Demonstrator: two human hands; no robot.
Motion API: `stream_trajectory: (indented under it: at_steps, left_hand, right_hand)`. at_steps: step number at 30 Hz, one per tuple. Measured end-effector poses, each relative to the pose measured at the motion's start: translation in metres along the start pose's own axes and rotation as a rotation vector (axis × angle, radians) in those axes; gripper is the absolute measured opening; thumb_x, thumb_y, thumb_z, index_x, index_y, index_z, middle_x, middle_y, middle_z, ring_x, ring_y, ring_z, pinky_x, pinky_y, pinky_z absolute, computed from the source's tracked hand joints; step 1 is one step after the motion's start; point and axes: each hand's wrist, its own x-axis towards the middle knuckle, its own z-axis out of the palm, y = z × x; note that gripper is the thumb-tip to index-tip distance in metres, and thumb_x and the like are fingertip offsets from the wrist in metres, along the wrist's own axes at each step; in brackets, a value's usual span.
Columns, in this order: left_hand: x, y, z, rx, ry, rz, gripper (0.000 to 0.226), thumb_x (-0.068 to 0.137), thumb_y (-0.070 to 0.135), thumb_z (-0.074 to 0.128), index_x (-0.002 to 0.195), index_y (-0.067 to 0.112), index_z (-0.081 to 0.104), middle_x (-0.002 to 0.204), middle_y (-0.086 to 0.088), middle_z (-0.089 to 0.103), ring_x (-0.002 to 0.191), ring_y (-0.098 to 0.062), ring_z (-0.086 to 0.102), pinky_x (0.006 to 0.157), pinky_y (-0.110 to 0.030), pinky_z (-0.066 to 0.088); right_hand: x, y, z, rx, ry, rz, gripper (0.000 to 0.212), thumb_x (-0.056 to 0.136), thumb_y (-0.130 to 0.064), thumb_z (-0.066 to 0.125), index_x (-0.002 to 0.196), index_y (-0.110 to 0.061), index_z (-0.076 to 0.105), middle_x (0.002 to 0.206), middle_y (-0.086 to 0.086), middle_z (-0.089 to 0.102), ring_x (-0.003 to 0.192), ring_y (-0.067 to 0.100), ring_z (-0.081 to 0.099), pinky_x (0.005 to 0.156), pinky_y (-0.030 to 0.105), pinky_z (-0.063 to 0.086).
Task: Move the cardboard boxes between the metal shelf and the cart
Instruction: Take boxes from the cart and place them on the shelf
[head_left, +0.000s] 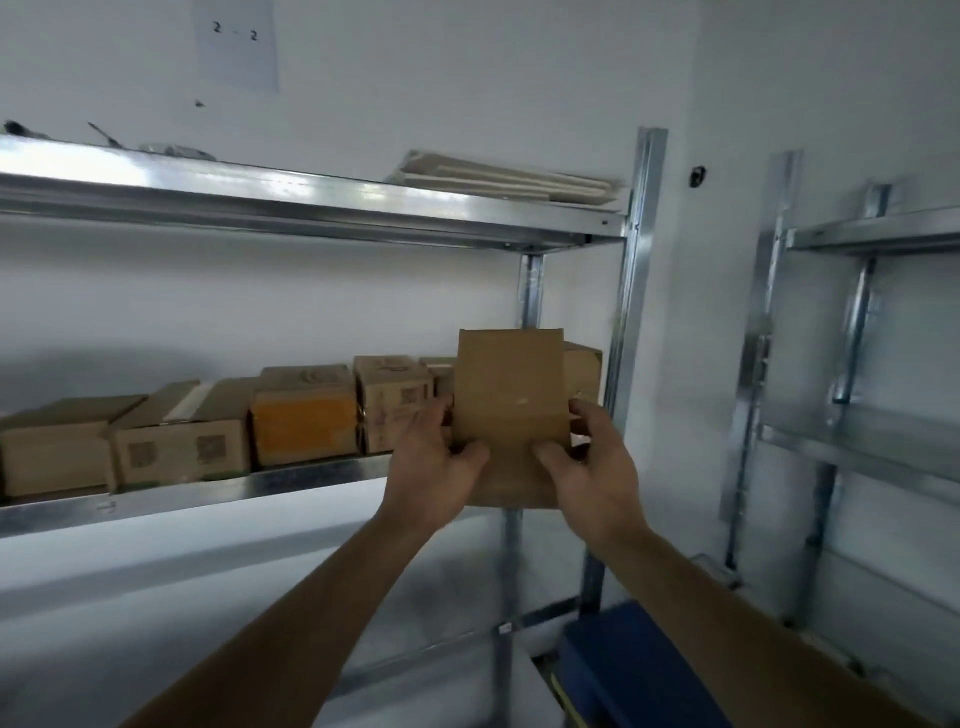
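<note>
I hold a plain brown cardboard box (509, 395) upright in front of the right end of the metal shelf (218, 493). My left hand (431, 467) grips its left side and my right hand (592, 467) grips its right side, thumbs on the near face. A row of several cardboard boxes (182, 441) stands on the middle shelf board to the left, one with an orange face (306, 421). Another box (584, 374) shows partly behind the held one. The blue cart (634, 670) is low at the right, partly hidden by my right arm.
The upper shelf board (311, 202) carries a stack of flat white sheets (509, 179). A shelf upright (631, 291) stands just right of the held box. A second metal rack (857, 332) stands at the far right. A paper marked "2 - 2" (236, 41) hangs on the wall.
</note>
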Motion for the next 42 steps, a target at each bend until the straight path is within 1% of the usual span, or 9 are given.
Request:
stream_trajectory:
  at_steps: [8, 16, 20, 26, 30, 34, 37, 39, 42]
  left_hand:
    - [-0.020, 0.029, 0.116, -0.100, -0.172, 0.004, 0.042, 0.087, 0.018, 0.065, 0.123, 0.028, 0.047, 0.106, 0.014, 0.059, 0.083, 0.000, 0.058, 0.071, -0.025, 0.046]
    - [-0.028, 0.034, 0.220, -0.161, -0.410, -0.015, 0.047, 0.090, 0.026, 0.065, 0.133, 0.025, 0.044, 0.111, 0.010, 0.058, 0.092, -0.007, 0.057, 0.076, -0.028, 0.046]
    - [-0.029, 0.029, 0.267, -0.189, -0.551, -0.012, 0.060, 0.092, 0.033, 0.062, 0.145, 0.033, 0.033, 0.104, 0.014, 0.055, 0.093, -0.006, 0.056, 0.079, -0.032, 0.051]
    - [-0.031, 0.017, 0.332, -0.289, -0.791, -0.047, 0.051, 0.094, 0.028, 0.060, 0.139, 0.034, 0.038, 0.101, 0.005, 0.060, 0.089, -0.019, 0.065, 0.081, -0.050, 0.058]
    - [-0.037, 0.007, 0.369, -0.312, -0.922, -0.082, 0.044, 0.093, 0.028, 0.060, 0.133, 0.032, 0.043, 0.101, 0.002, 0.062, 0.087, -0.020, 0.067, 0.080, -0.051, 0.058]
    - [-0.046, -0.007, 0.400, -0.322, -1.043, -0.136, 0.041, 0.076, 0.051, 0.061, 0.113, 0.036, 0.053, 0.099, 0.004, 0.067, 0.087, -0.021, 0.069, 0.077, -0.055, 0.057]
    - [-0.055, -0.013, 0.419, -0.390, -1.123, -0.186, 0.025, 0.087, 0.048, 0.060, 0.102, 0.029, 0.056, 0.100, -0.002, 0.066, 0.088, -0.024, 0.068, 0.079, -0.057, 0.057]
    - [-0.061, -0.015, 0.429, -0.439, -1.162, -0.224, 0.035, 0.091, 0.054, 0.057, 0.100, 0.020, 0.057, 0.102, -0.007, 0.065, 0.092, -0.024, 0.067, 0.081, -0.056, 0.057]
    - [-0.069, -0.019, 0.444, -0.476, -1.214, -0.258, 0.084, 0.070, 0.087, 0.050, 0.106, 0.011, 0.057, 0.106, -0.018, 0.065, 0.092, -0.031, 0.068, 0.079, -0.057, 0.058]
  right_hand:
    - [-0.008, 0.064, -0.109, -0.091, 0.146, 0.092, 0.036, 0.089, -0.024, 0.065, 0.118, -0.029, 0.045, 0.105, -0.012, 0.060, 0.088, 0.010, 0.062, 0.073, 0.038, 0.057]
    - [-0.027, 0.118, -0.186, -0.213, 0.222, 0.233, 0.069, 0.089, -0.023, 0.068, 0.148, -0.030, 0.033, 0.121, -0.004, 0.057, 0.095, 0.012, 0.059, 0.083, 0.035, 0.054]
    - [-0.033, 0.144, -0.213, -0.325, 0.258, 0.302, 0.075, 0.080, -0.027, 0.069, 0.148, -0.030, 0.038, 0.123, -0.002, 0.055, 0.093, 0.010, 0.058, 0.067, 0.020, 0.045]
    - [-0.044, 0.186, -0.243, -0.399, 0.338, 0.433, 0.082, 0.061, -0.035, 0.062, 0.142, -0.032, 0.046, 0.121, -0.001, 0.057, 0.097, 0.014, 0.059, 0.063, 0.022, 0.045]
    - [-0.056, 0.212, -0.253, -0.387, 0.417, 0.522, 0.064, 0.079, -0.015, 0.069, 0.137, -0.027, 0.046, 0.117, 0.000, 0.056, 0.099, 0.016, 0.058, 0.065, 0.023, 0.046]
    - [-0.070, 0.232, -0.258, -0.362, 0.523, 0.589, 0.046, 0.077, -0.022, 0.066, 0.120, -0.029, 0.050, 0.103, -0.003, 0.063, 0.091, 0.013, 0.061, 0.063, 0.026, 0.047]
    - [-0.080, 0.244, -0.263, -0.343, 0.593, 0.639, 0.025, 0.089, -0.021, 0.065, 0.112, -0.023, 0.053, 0.099, -0.004, 0.065, 0.089, 0.013, 0.062, 0.063, 0.028, 0.045]
    - [-0.085, 0.248, -0.264, -0.348, 0.643, 0.665, 0.020, 0.094, -0.029, 0.062, 0.109, -0.018, 0.054, 0.097, -0.004, 0.063, 0.087, 0.012, 0.060, 0.063, 0.028, 0.043]
    - [-0.093, 0.255, -0.264, -0.319, 0.712, 0.691, 0.036, 0.093, -0.052, 0.056, 0.101, -0.016, 0.055, 0.091, 0.001, 0.059, 0.084, 0.020, 0.057, 0.066, 0.034, 0.046]
